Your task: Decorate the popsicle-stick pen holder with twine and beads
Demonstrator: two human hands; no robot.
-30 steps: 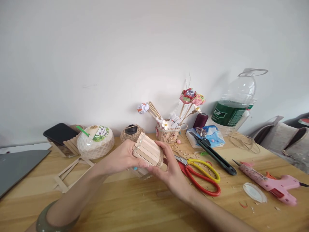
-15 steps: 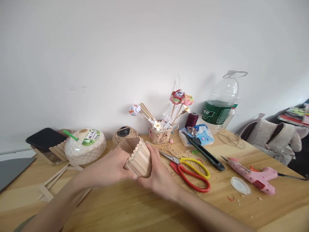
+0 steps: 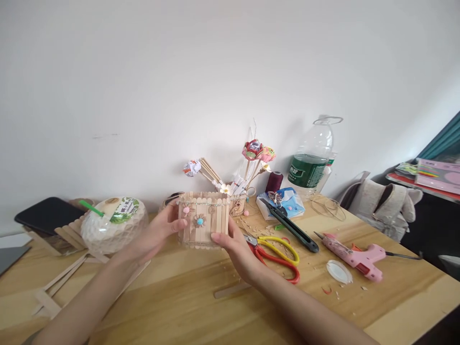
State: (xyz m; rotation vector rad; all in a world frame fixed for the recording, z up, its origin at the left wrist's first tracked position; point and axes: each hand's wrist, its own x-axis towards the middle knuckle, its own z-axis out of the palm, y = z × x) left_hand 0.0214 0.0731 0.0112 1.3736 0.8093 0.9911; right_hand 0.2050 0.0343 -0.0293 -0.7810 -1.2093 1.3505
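Observation:
Between my two hands is a small box made of wooden craft sticks (image 3: 201, 235), its decorated side facing me, with a blue-centred flower, a pink pompom and twine along the top edge. My left hand (image 3: 163, 227) grips its left side, thumb on the front. My right hand (image 3: 233, 244) clasps the lower right corner, thumb pressed on the front. The fingers behind the box are hidden. Just right of my right hand lie scissors (image 3: 275, 251) with one yellow and one red handle. A loose craft stick (image 3: 232, 290) lies below the box.
At the back stand a stick holder with paper flowers (image 3: 237, 205), a thread spool (image 3: 274, 182) and a large bottle (image 3: 311, 163). Rightward lie a utility knife (image 3: 291, 225), a pink glue gun (image 3: 355, 256) and a white lid (image 3: 339, 271). Leftward are a wrapped coconut (image 3: 115, 225) and a phone (image 3: 50, 215).
Both hands have turned the stick box from a tilted side view to upright, with its decorated face toward me. The loose craft stick below has come into view. The camera has shifted slightly right.

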